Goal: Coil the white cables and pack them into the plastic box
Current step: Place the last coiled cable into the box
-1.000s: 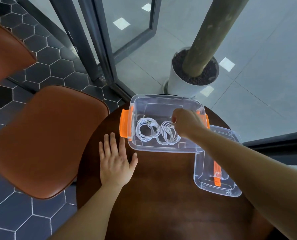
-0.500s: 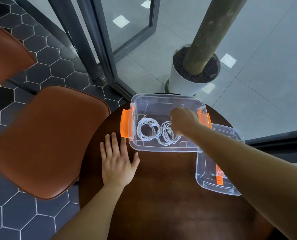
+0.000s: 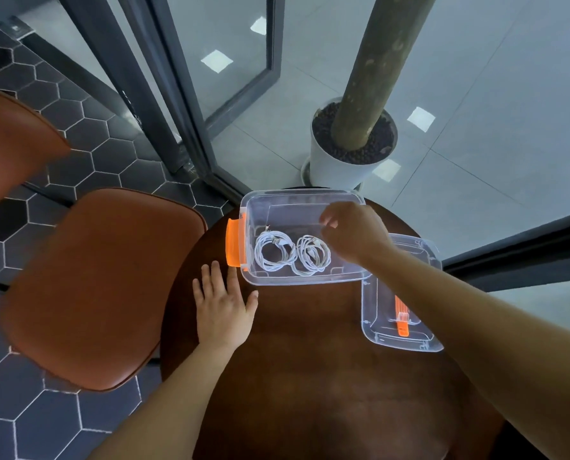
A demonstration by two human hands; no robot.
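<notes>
On the left of the desk, your left hand lies flat with fingers spread beside the plastic box, 2 coiled white cables sit inside it, and your right hand hovers above, its grip loosely curled on nothing, near the lid.

A round dark-brown table is seen in the near middle. To its left, a brown chair and a second brown chair are set on dark hexagonal tiles. Beyond the far edge, a white planter with a trunk is placed on grey floor.
</notes>
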